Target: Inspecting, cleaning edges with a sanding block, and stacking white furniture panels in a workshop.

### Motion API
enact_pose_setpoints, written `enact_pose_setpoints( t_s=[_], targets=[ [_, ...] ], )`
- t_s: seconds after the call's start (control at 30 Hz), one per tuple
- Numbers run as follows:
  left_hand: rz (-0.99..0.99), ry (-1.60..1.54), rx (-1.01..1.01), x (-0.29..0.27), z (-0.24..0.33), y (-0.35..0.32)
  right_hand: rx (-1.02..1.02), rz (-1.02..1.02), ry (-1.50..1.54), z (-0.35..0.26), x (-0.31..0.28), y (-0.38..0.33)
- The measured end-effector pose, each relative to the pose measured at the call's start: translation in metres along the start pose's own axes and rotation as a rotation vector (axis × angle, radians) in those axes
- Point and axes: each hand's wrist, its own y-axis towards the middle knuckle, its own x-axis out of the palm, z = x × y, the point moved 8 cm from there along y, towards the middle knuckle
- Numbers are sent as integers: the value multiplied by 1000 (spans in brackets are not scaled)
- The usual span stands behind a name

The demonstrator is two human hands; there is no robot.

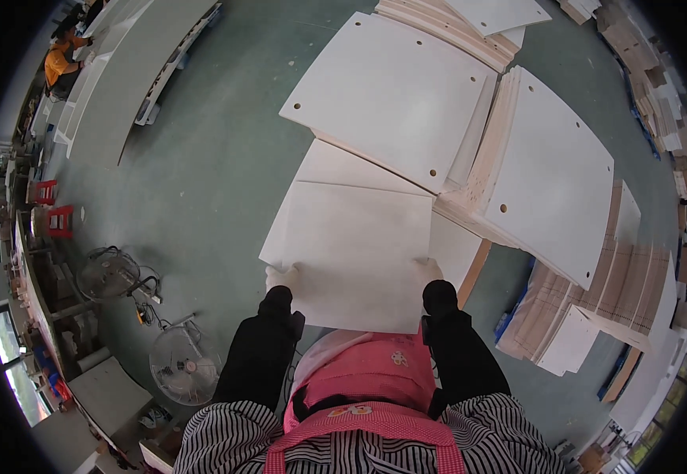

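Floor (201, 174): beneath the left grip (283, 278) and right grip (430, 270). Drilled stack (391, 95): beyond both grips. Second stack (553, 174): beyond and right of the right grip. White panel (355, 253): between the grips, each closed on a side edge. Fan (184, 367): left of the left grip.

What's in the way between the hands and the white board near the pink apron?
Nothing that I can see. The left hand is right on the left edge of the white board, and the right hand is on its right edge. Underneath is hidden.
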Motion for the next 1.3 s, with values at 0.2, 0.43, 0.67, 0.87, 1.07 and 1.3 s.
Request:
enact_pose_setpoints(
  t_s=[0.2, 0.43, 0.67, 0.87, 1.07, 1.3],
  targets=[
    [43, -187, 139, -50, 14, -55, 93, 151, 321, -20, -14, -56],
    [-161, -515, 235, -88, -29, -95, -67, 184, 448, -65, -36, -84],
    [-1027, -681, 636, -175, -22, -200, -205, 11, 488, -146, -40, -111],
    [-844, -1080, 561, -190, -34, -295, -780, 278, -57, -262, -115, -153],
    [-737, -830, 805, -197, -29, -337, -1150, 540, -264, -401, -113, -238],
    [-444, -687, 1047, -188, -28, -307, -2040, 455, -874, -340, 29, -456]
  ],
)
